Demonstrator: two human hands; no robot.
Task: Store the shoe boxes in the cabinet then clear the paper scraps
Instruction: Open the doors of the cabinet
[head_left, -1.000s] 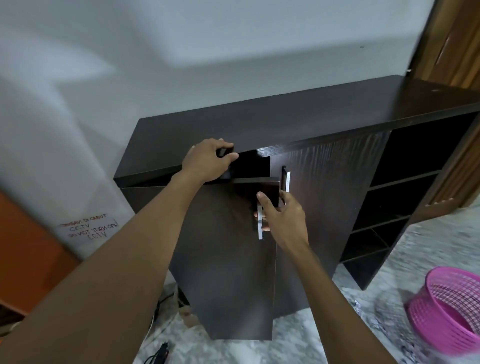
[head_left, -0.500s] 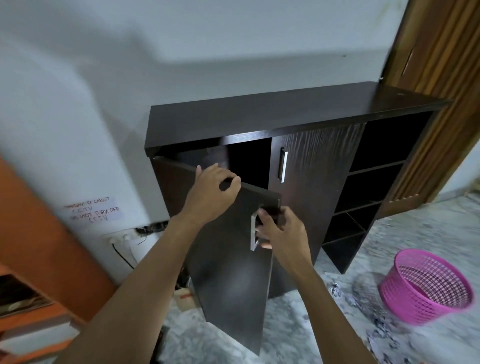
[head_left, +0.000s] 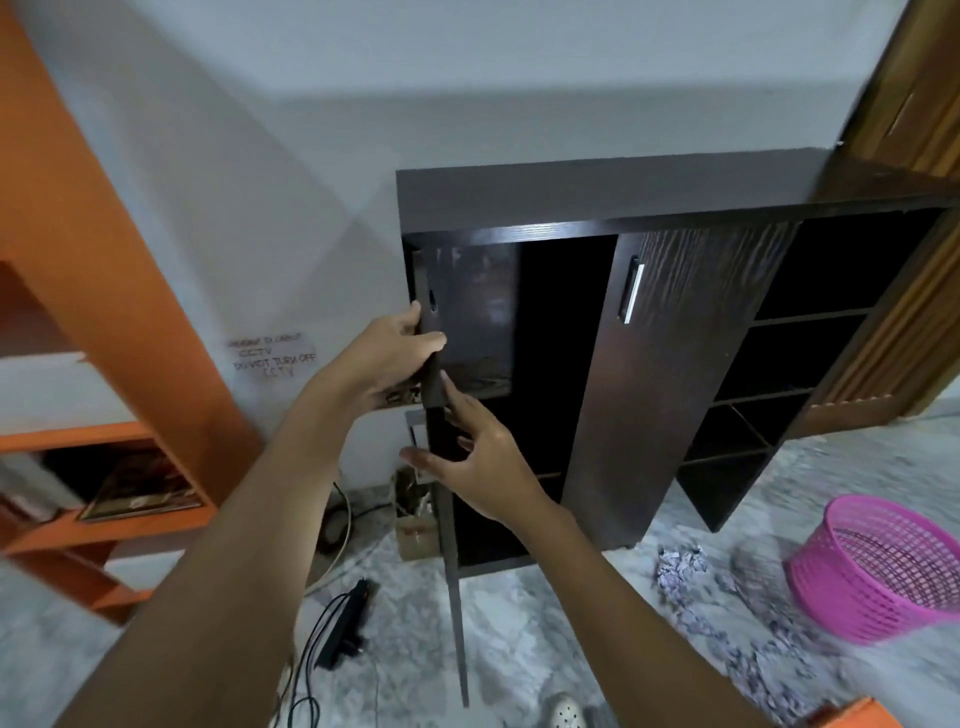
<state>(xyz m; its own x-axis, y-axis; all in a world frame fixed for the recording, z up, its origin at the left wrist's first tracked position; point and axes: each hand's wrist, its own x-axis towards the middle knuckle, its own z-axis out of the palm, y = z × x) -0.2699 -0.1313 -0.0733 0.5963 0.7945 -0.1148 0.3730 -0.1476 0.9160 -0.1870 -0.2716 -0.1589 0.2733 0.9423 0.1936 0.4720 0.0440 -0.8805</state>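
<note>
The dark brown cabinet (head_left: 623, 192) stands against the wall. Its left door (head_left: 453, 597) is swung wide open and I see it edge-on; the compartment behind it is dark. My left hand (head_left: 395, 353) grips the door's edge near the top. Lower down, my right hand (head_left: 483, 467) straddles the same edge, thumb on the outer side and fingers along the inner face. Paper scraps (head_left: 680, 564) lie scattered on the floor to the right. An orange corner (head_left: 857, 716), possibly a box, shows at the bottom edge.
The right door (head_left: 675, 389) is closed, with open shelves (head_left: 805, 364) beside it. A pink basket (head_left: 883, 566) sits on the floor at right. A power strip with cables (head_left: 345, 623) and a small carton (head_left: 415, 535) lie left of the door. Orange shelving (head_left: 104, 431) stands at left.
The left door has swung from barely ajar to fully open. Both hands moved left with it, and my right hand slid off the handle onto the door's edge.
</note>
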